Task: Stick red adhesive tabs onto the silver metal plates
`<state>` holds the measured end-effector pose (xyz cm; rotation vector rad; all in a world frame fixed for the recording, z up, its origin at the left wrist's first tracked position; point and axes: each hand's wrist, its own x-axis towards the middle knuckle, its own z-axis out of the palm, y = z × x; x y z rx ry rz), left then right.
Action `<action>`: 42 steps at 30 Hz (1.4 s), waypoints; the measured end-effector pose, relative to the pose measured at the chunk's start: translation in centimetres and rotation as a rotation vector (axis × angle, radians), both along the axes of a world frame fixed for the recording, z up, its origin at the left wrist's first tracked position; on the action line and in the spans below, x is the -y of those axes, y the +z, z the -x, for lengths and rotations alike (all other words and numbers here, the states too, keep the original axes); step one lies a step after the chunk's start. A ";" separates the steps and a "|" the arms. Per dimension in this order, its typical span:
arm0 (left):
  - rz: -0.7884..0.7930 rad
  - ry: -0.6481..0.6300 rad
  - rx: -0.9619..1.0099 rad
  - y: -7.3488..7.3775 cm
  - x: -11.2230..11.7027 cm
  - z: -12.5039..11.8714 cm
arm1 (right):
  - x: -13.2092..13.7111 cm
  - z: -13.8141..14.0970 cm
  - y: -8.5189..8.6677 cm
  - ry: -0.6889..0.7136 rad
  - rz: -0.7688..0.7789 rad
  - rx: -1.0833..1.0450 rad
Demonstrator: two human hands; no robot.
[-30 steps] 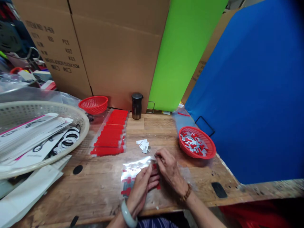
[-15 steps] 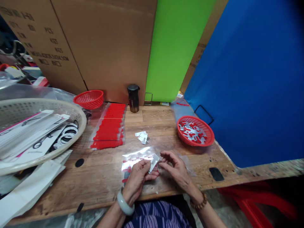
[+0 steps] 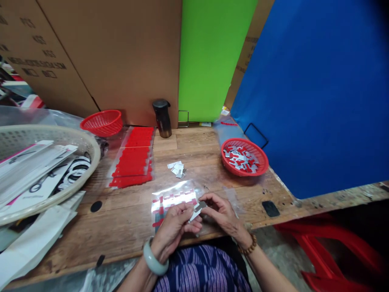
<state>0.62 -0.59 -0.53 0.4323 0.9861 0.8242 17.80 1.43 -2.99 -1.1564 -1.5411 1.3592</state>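
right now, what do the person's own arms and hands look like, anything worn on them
The left grip is a bare, ungloved hand, with a smooth, thick, round pale greenish-white bangle at its wrist. The right grip is ungloved too, with a brown round-beaded bracelet at its wrist. No sleeves show on the visible forearms.

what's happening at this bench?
The person's left hand pinches a small white piece; the right hand's fingertips are at its grey end. Clear plastic with red shapes lies beneath. Loose pieces sit beyond, and a filled red basket stands to the right.
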 end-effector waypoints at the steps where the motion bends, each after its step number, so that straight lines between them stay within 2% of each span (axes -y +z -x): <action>1: 0.005 0.001 0.005 0.0 -0.1 0.0 | 0.1 0.0 0.0 -0.018 -0.027 0.017; 8: 0.013 0.011 -0.014 -0.5 -0.1 0.3 | 0.3 0.6 0.1 -0.068 -0.140 0.068; 12: 0.009 0.080 -0.081 -1.0 -0.1 0.8 | -0.1 0.7 -0.6 -0.028 -0.056 0.041; 14: 0.004 0.146 -0.126 -1.4 -0.4 1.4 | -0.6 0.7 -0.9 -0.081 -0.037 0.062; 17: -0.027 0.253 -0.181 -2.0 -1.1 2.4 | -1.7 1.0 -1.0 -0.136 -0.162 0.224; 22: -0.083 0.351 -0.204 -2.8 -2.2 3.2 | -3.2 2.4 -0.8 -0.070 -0.293 0.400; 27: -0.085 0.389 -0.191 -4.0 -2.6 2.9 | -4.2 3.6 -1.5 -0.073 -0.285 0.535; 32: -0.074 0.410 -0.208 -4.6 -3.0 2.5 | -4.8 3.9 -1.6 -0.086 -0.250 0.579; 38: -0.068 0.413 -0.192 -4.6 -3.2 2.4 | -3.3 4.2 -1.1 -0.129 -0.304 0.535; 42: -0.069 0.409 -0.196 -4.8 -3.2 2.5 | -3.0 4.5 -1.6 -0.164 -0.284 0.515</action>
